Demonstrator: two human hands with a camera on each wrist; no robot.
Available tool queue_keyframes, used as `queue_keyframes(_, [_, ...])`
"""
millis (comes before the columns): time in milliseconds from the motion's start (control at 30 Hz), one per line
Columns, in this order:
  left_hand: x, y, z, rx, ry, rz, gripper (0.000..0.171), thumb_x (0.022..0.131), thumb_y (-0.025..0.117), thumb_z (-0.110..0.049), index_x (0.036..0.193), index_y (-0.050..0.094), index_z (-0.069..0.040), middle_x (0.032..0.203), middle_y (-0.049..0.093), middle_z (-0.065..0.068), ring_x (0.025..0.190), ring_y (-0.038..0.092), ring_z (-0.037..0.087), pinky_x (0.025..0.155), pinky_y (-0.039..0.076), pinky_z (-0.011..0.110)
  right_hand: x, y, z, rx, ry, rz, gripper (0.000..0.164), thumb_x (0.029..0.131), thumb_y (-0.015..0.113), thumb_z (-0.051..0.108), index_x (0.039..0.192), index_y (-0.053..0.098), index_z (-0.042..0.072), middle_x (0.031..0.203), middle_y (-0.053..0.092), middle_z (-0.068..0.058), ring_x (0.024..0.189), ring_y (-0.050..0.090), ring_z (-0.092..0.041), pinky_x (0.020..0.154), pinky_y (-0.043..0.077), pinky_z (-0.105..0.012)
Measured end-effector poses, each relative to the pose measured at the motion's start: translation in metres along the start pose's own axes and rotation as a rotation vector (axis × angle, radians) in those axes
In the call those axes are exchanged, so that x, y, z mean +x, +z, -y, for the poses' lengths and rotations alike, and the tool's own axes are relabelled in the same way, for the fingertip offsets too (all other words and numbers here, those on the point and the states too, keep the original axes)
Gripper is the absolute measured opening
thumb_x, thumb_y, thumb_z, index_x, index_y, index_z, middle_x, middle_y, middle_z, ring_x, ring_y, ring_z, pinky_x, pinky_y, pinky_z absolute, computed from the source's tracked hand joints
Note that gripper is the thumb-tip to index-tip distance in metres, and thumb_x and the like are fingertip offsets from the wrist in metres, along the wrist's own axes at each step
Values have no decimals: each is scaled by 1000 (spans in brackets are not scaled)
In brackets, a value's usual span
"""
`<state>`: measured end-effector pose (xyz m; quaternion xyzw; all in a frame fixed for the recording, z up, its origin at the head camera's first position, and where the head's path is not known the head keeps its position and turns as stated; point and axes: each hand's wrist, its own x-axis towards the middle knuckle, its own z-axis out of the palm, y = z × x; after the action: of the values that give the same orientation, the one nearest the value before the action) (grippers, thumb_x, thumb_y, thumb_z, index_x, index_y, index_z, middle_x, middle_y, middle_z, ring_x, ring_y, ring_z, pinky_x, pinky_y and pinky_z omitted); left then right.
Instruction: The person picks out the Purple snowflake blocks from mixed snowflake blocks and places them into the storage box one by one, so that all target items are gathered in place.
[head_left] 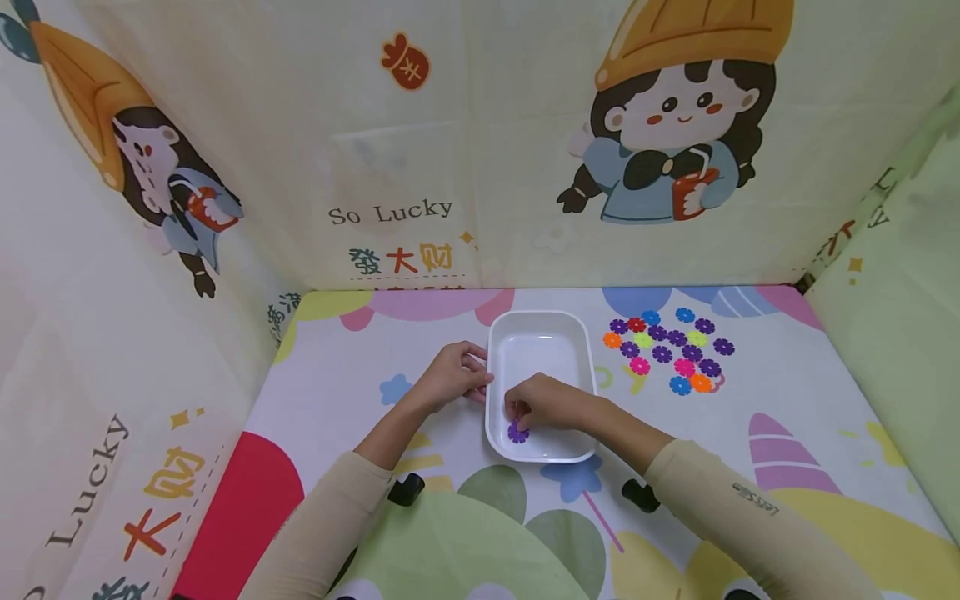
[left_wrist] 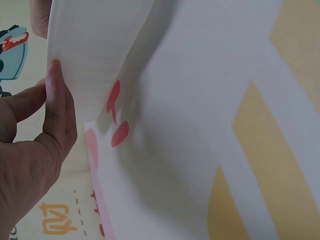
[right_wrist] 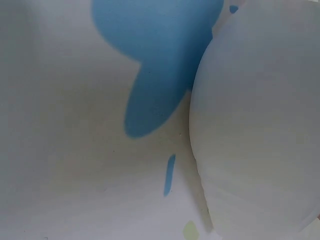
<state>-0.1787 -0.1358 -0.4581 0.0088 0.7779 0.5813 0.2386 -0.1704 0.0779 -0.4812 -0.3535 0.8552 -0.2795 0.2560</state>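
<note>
A white rectangular tray lies on the printed tablecloth in the head view. My left hand holds its left rim, thumb and fingers pinching the wall. The left wrist view shows this left hand at the edge of the tray from the side. My right hand reaches over the right rim into the tray. Its curled fingertips pinch a purple flower-shaped plastic disc at the tray's near left corner. The right wrist view has only the outside of the tray; the right hand is out of that frame.
Several flower-shaped discs in purple, blue, orange, pink, red and yellow-green, such as a blue disc, lie scattered right of the tray. Cloth walls with cartoon prints enclose the table on the back and sides. Two small black objects are near the sleeves.
</note>
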Motion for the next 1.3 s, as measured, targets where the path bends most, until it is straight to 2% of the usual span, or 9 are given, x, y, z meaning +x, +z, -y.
queue_keyframes(367, [-1, 0, 0, 9, -1, -3, 42, 94, 71, 1, 132, 53, 6, 99, 66, 17, 65, 72, 18, 69, 69, 42, 1, 4, -1, -14, 18, -20, 14, 88, 83, 11, 85, 71, 19, 75, 65, 9, 73, 59, -8, 71, 57, -19])
queue_keyframes(733, [0, 1, 2, 6, -5, -7, 42, 94, 71, 1, 132, 53, 6, 98, 66, 17, 64, 72, 18, 69, 69, 44, 0, 5, -1, -7, 18, -27, 13, 88, 83, 12, 86, 71, 17, 75, 65, 8, 73, 58, -8, 69, 56, -19])
queue_keyframes(1033, [-2, 1, 2, 2, -2, -10, 42, 95, 70, 2, 133, 52, 8, 98, 66, 17, 64, 71, 17, 69, 69, 42, -7, 0, 0, 27, 8, -9, 12, 88, 83, 14, 93, 72, 15, 81, 66, 7, 77, 60, -10, 74, 58, -19])
queue_keyframes(1300, [-1, 1, 0, -7, -5, -6, 42, 94, 70, 2, 132, 52, 6, 97, 64, 16, 64, 71, 17, 68, 69, 41, -23, -13, 1, 26, 0, -63, 14, 88, 83, 15, 97, 72, 14, 82, 65, 9, 79, 60, -10, 74, 59, -19])
